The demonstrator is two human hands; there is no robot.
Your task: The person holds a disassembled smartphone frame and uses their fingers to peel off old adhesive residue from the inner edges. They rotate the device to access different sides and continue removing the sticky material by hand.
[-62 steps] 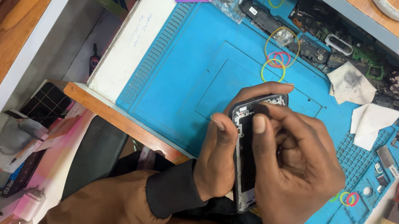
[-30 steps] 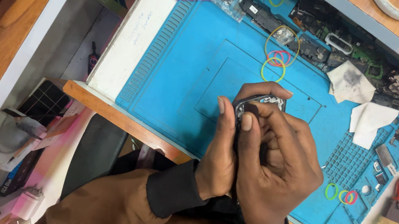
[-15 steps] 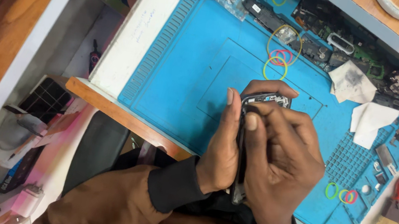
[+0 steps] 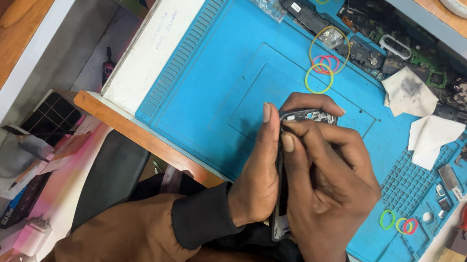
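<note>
The left hand [image 4: 256,182] and right hand [image 4: 331,191] were both clamped on a dark phone frame [image 4: 284,177], held edge-up over the near edge of the blue mat [image 4: 222,85]. Loose rubber bands [image 4: 321,70] lay farther in. Along the tabletop's far edge, the mat's compartments held dark phone parts [image 4: 386,49], with crumpled tissues [image 4: 420,112] beside them.

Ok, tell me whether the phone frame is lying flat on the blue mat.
No: both the left hand and right hand hold the phone frame on edge, above the blue mat.
</note>
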